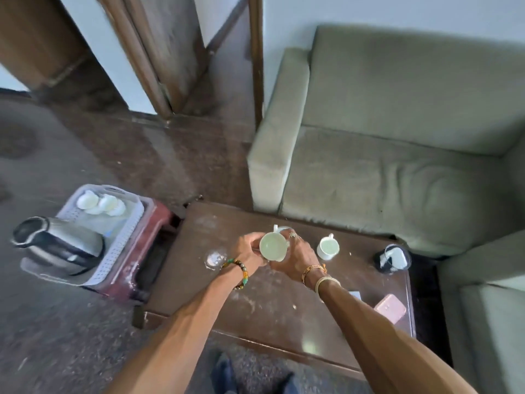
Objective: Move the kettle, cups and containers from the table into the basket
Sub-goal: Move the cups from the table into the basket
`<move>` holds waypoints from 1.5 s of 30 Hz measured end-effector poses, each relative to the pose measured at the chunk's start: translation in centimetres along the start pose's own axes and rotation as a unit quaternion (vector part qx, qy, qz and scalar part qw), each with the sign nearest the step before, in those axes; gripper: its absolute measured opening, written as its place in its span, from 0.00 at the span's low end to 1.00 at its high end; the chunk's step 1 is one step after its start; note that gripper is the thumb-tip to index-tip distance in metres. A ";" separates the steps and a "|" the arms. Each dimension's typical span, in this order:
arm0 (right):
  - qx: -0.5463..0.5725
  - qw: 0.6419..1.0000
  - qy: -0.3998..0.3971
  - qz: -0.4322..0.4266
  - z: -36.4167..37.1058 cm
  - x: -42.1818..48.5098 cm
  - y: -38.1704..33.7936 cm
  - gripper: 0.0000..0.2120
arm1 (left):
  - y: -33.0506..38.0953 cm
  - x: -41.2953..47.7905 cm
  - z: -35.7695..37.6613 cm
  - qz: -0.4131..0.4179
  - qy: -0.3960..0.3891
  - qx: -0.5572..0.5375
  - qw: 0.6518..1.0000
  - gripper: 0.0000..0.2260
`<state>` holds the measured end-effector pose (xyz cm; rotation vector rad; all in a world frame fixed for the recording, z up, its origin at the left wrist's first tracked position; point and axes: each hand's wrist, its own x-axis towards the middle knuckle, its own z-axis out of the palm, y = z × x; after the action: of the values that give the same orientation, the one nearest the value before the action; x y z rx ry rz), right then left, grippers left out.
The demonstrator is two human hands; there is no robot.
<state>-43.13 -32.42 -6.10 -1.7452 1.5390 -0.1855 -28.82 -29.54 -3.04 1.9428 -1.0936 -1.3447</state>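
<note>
Seen from the head camera, both hands hold one white cup (273,247) above the brown desk (270,302): the left hand (250,250) curls its fingers on the cup's left side and the right hand (298,251) wraps around its right side. A second cup (328,247) stands on the desk just to the right, with a dark container (392,258) farther right near the sofa (397,155). Left of the desk, the basket (113,237) holds the kettle (59,245) and some white lids (100,204).

White cup (273,247) upright, held over table (270,302); kettle (58,245) in basket (125,251).
</note>
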 end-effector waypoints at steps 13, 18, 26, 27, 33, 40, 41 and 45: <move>-0.024 0.984 0.008 -0.174 -1.0 -5.0 -22.4 0.34 | 3.6 -11.7 -19.7 0.104 0.148 0.026 0.983 0.29; -0.030 0.981 0.007 -0.194 3.4 -7.9 -28.6 0.32 | 0.7 -15.8 -25.9 0.080 0.179 -0.034 0.980 0.23; -0.029 0.972 0.010 -0.232 10.6 -12.1 -38.5 0.33 | -4.4 -21.3 -36.7 0.101 0.202 0.004 0.974 0.25; -0.032 0.972 0.011 -0.234 11.1 -12.3 -39.6 0.33 | -4.7 -21.7 -37.8 0.105 0.208 -0.007 0.972 0.24; -0.051 0.962 0.014 -0.268 14.3 -12.3 -44.9 0.31 | -7.7 -22.1 -43.3 0.108 0.245 -0.028 0.963 0.23; -0.083 0.956 -0.019 -0.281 19.0 -9.2 -47.4 0.34 | -11.6 -19.3 -46.9 0.074 0.223 -0.038 0.971 0.24; -0.076 0.953 -0.019 -0.292 19.6 -8.4 -47.7 0.31 | -11.9 -18.7 -47.5 0.070 0.218 -0.035 0.973 0.24; -0.087 0.947 -0.039 -0.307 21.6 -4.8 -49.8 0.28 | -12.7 -15.5 -50.2 0.055 0.198 -0.047 0.978 0.24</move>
<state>6.74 -20.60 12.31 -2.3049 0.9342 -0.2895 19.23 -10.74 12.99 1.9391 -0.9087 -0.8820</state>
